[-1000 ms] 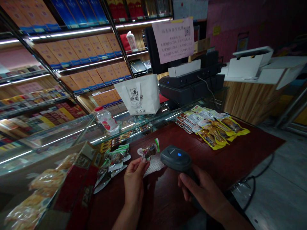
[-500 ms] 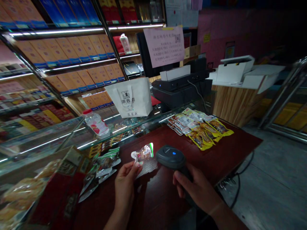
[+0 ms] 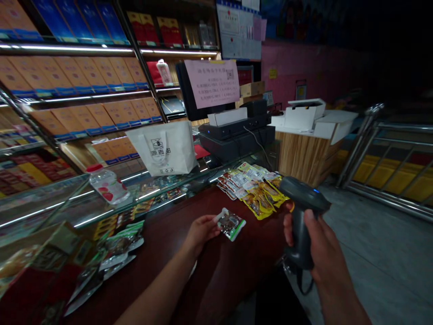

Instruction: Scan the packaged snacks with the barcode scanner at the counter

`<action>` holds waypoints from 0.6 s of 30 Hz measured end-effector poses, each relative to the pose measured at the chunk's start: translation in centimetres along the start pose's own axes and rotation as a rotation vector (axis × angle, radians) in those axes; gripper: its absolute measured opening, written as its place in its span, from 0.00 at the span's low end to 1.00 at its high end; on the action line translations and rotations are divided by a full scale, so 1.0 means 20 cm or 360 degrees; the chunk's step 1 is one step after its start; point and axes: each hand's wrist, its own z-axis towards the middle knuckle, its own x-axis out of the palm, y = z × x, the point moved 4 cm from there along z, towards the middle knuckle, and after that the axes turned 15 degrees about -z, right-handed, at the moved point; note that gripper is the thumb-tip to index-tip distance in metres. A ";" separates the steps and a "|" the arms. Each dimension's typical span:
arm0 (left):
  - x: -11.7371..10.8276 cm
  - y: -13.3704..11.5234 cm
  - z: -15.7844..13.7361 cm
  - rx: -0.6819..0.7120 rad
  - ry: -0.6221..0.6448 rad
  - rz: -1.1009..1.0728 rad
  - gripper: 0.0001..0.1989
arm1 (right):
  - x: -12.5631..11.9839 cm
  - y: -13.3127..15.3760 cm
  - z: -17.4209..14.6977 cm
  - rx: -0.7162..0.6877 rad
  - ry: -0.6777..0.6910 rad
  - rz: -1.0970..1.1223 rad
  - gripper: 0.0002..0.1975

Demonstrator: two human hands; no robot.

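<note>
Pinched by one corner, a small snack packet [image 3: 231,224] with a green edge is in my left hand [image 3: 204,232], low over the dark red tabletop [image 3: 233,271]. My right hand [image 3: 320,243] is wrapped round the handle of a black barcode scanner [image 3: 302,221], raised at the table's right edge; a blue light glows on its head. Beyond the held packet lie several yellow snack packets [image 3: 259,198] in overlapping rows. To the left, several green-topped packets [image 3: 117,248] are heaped beside a red cardboard box [image 3: 43,271] of wrapped food.
A white paper bag [image 3: 165,149] and a red-capped plastic bottle [image 3: 108,185] stand on the glass counter [image 3: 72,198]. Behind are a monitor [image 3: 184,97] with a pink notice and stocked shelves. A metal railing [image 3: 389,167] borders the right side.
My left hand has carried the packet right, toward the yellow packets, and turned it. My right hand has drawn the scanner away to the right and tipped it upright. The view has swung right.
</note>
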 end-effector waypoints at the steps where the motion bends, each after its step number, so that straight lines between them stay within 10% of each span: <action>1: 0.04 0.00 0.05 -0.0009 0.0017 0.0050 0.07 | -0.01 0.00 0.00 0.0000 -0.0003 -0.0001 0.28; 11: 0.25 -0.02 0.33 0.0106 0.0034 0.0438 0.06 | -0.03 -0.05 0.00 0.0189 0.0059 0.0040 0.33; 18: 0.07 -0.01 0.17 0.0337 -0.0018 0.0608 0.16 | -0.02 -0.06 -0.06 0.0256 0.0032 -0.0055 0.28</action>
